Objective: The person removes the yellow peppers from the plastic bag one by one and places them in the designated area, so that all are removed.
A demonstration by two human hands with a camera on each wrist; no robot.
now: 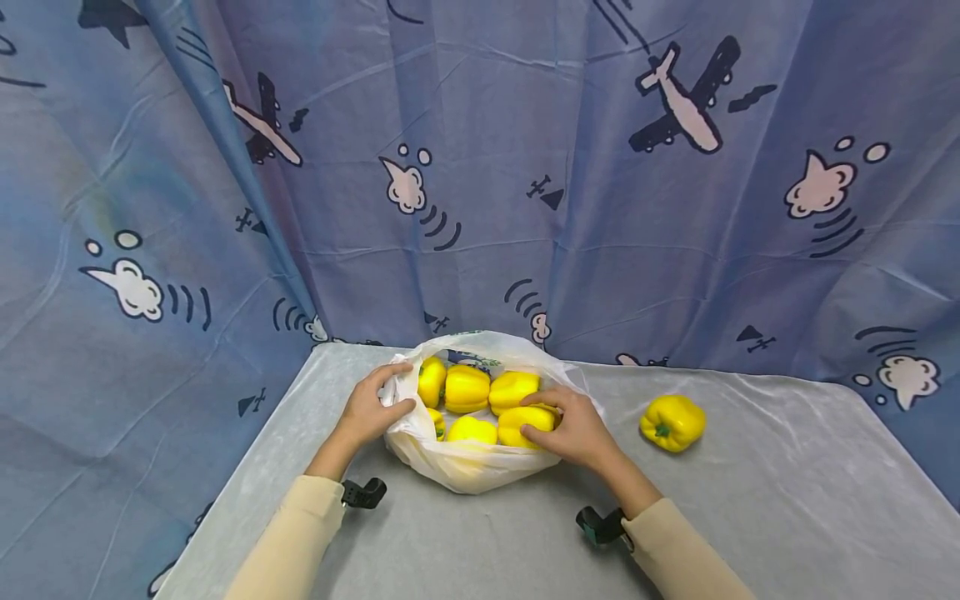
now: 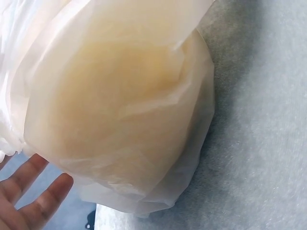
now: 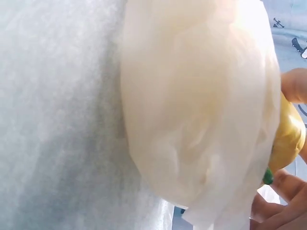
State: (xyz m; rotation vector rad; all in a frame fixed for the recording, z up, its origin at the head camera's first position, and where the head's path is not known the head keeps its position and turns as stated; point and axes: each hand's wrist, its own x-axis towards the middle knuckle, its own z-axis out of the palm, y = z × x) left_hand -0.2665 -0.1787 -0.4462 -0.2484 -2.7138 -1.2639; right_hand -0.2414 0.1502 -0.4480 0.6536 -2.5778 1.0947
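A white plastic bag (image 1: 457, 473) stands with its mouth wide, holding several yellow bell peppers (image 1: 467, 389). At the bag's left rim, my left hand (image 1: 366, 410) grips the plastic between thumb and fingers. My right hand (image 1: 576, 427) holds a yellow bell pepper (image 1: 517, 427) at the right inside of the mouth, thumb on the near side and fingers on the far side. In the right wrist view this pepper (image 3: 290, 136) shows a green stem beyond the bag's wall. The left wrist view shows the bag's bulging side (image 2: 124, 110) beside the left fingers (image 2: 50, 194).
One more yellow bell pepper (image 1: 672, 423) lies on the grey cloth-covered table (image 1: 780, 492), to the right of the bag. A blue curtain (image 1: 487, 208) printed with planes hangs behind the table and along its left side.
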